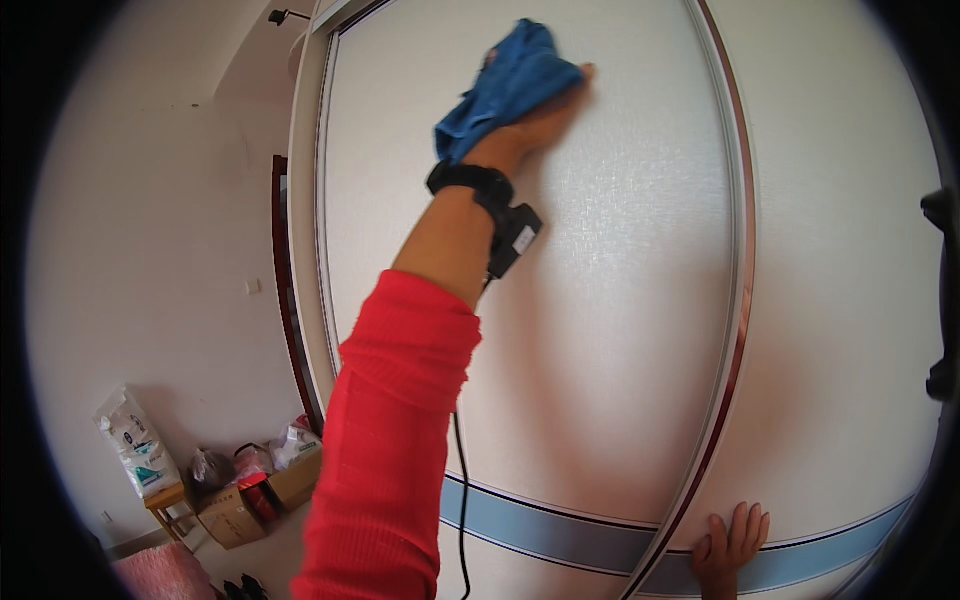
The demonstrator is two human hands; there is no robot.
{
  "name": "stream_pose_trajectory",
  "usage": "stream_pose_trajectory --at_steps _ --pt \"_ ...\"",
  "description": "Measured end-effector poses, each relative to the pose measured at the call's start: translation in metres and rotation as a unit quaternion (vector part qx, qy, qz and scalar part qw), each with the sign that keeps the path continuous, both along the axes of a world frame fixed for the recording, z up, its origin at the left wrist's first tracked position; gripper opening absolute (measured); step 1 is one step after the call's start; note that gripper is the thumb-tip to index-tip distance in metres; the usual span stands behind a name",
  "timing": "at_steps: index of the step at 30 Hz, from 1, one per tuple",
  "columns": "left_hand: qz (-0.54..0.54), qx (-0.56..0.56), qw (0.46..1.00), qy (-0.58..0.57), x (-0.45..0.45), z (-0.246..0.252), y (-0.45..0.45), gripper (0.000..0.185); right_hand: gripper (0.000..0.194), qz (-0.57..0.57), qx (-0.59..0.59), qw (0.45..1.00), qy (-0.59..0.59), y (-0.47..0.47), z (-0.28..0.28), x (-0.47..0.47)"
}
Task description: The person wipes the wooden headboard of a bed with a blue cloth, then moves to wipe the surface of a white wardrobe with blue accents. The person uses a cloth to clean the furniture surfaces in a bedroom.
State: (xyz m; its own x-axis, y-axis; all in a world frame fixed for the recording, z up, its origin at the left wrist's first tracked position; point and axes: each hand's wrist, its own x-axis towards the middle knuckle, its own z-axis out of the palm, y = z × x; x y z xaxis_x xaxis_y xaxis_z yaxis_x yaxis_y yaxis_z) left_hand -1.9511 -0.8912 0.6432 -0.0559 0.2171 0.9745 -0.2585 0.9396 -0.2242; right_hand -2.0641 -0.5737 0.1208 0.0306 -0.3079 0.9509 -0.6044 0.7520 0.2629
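Note:
My left hand (pixel 553 120), raised high at the end of a red sleeve, holds a blue cloth (pixel 514 86) against a white sliding wardrobe door (pixel 622 225). The cloth hides most of its fingers; one fingertip sticks out on the right. Around that wrist is a black strap (pixel 469 178) with a small black device (pixel 516 238) and a cable. Low on the right, my right hand (pixel 726 551) rests with spread fingers on the neighbouring door panel (pixel 832 262), at its blue-grey band (pixel 821 559). It holds nothing.
A copper-coloured door edge strip (pixel 745 300) runs between the panels. At lower left, a plastic-wrapped pack (pixel 139 446) stands on a wooden stool (pixel 165 496), beside cardboard boxes (pixel 231 517) and plastic bags (pixel 211 471). A pink fluffy item (pixel 165 574) lies nearer.

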Motion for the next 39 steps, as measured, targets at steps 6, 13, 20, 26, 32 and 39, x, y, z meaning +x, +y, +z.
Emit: stream_pose_trajectory --at_steps 6,13,20,26,32,39 --pt "-0.062 0.233 0.97 0.017 0.034 -0.019 -0.078 0.079 0.036 0.0 -0.007 1.0 0.002 -0.001 -0.005 0.001" --pt "-0.065 0.227 0.971 0.035 0.038 -0.029 -0.083 0.072 0.035 0.003 -0.013 1.0 -0.019 0.0 0.002 0.013" --pt "-0.09 0.183 0.979 -0.011 0.042 -0.052 -0.036 0.064 0.033 0.0 -0.025 1.0 -0.015 0.0 0.022 0.033" --pt "-0.099 0.139 0.97 -0.172 0.038 -0.088 0.025 0.059 0.032 0.011 -0.037 0.999 -0.006 -0.004 0.039 0.041" --pt "-0.04 -0.112 0.992 -0.05 0.031 -0.121 0.046 0.063 0.035 0.014 -0.04 0.999 0.012 -0.006 0.046 0.042" --pt "-0.128 -0.179 0.973 -0.064 0.007 -0.2 0.054 0.082 0.032 0.028 -0.057 0.998 0.03 -0.008 0.038 0.035"
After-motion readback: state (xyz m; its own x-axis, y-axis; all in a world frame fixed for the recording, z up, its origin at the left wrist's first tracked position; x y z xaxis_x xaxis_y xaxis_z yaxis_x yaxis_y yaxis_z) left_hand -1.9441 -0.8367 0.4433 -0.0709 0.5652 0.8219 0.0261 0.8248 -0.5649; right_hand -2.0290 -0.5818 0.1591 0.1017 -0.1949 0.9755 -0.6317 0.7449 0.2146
